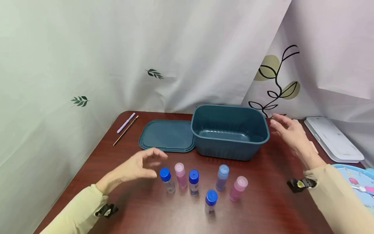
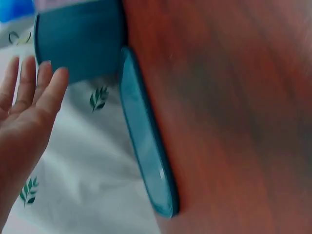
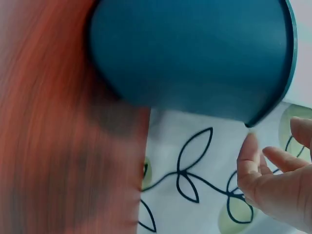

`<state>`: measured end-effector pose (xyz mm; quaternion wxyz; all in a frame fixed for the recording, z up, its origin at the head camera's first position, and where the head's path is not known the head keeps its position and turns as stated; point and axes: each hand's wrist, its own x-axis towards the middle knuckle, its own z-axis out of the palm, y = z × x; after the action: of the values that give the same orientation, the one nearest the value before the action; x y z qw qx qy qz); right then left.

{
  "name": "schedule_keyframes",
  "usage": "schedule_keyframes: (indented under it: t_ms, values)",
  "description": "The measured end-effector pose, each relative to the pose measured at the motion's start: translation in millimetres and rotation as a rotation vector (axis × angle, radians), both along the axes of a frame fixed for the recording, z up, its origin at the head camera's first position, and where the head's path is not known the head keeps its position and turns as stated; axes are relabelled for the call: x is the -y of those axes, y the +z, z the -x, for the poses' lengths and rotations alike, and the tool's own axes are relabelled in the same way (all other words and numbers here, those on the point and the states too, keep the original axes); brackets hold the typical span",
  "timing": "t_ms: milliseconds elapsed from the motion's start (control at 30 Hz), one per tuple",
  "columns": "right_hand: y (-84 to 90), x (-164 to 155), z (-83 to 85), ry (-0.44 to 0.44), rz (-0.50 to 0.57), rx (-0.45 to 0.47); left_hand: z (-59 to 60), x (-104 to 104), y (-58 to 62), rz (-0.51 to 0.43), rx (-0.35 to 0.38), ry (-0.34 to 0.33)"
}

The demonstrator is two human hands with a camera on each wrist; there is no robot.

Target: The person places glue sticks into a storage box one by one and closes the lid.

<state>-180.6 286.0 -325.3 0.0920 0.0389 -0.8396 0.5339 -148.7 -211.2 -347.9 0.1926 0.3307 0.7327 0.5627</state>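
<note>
A teal plastic bin (image 1: 230, 131) stands empty on the dark red table (image 1: 146, 208), its flat teal lid (image 1: 167, 135) lying beside it on the left. In front stand several small bottles: blue-capped ones (image 1: 165, 179) (image 1: 193, 181) (image 1: 211, 201), pink ones (image 1: 180, 175) (image 1: 238, 188) and a pale blue one (image 1: 222, 177). My left hand (image 1: 139, 166) hovers open just left of the bottles, holding nothing. My right hand (image 1: 287, 133) hangs open to the right of the bin, fingers relaxed. The left wrist view shows the left hand (image 2: 24, 112), lid (image 2: 146, 146) and bin (image 2: 80, 44). The right wrist view shows the bin (image 3: 195, 53) and right hand (image 3: 278, 185).
A lilac pen (image 1: 126, 123) and a thin brown stick (image 1: 126, 130) lie at the table's back left. A white tray (image 1: 333, 138) sits at the right edge, with a light blue patterned object (image 1: 357, 185) nearer me. Leaf-printed curtains (image 1: 117, 58) hang behind the table.
</note>
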Motion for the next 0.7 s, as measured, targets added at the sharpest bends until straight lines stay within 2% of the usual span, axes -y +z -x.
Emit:
schedule_keyframes:
  t_ms: [100,200,267,333,400,433,533,633,700]
  values:
    - [1.2,4,6.6,0.022,0.048,0.082,-8.9,-9,-9.2,-0.015,0.060,-0.037]
    - [1.1,8,10.2,0.026,0.039,0.119,-12.1,-14,-15.7,-0.005,0.034,-0.040]
    - [0.5,11,11.2,0.033,0.042,0.128,-10.7,-12,-14.5,0.014,0.004,-0.028]
    - [0.4,13,11.4,0.040,0.052,0.138,-5.3,-8,-5.9,0.038,-0.042,-0.013]
    - [0.9,14,11.7,0.045,0.063,0.140,4.4,-4,12.1,0.070,-0.104,0.017]
    - [1.2,15,12.0,0.045,0.065,0.141,10.2,-3,24.9,0.086,-0.132,0.042]
    - [3.1,17,12.6,0.047,0.079,0.143,33.6,-9,70.8,0.098,-0.174,0.096]
    - [5.2,20,12.5,0.042,0.088,0.152,60.2,-35,113.6,0.068,-0.150,0.107]
    - [5.8,21,12.1,0.038,0.088,0.154,78.7,-62,132.8,0.047,-0.135,0.094]
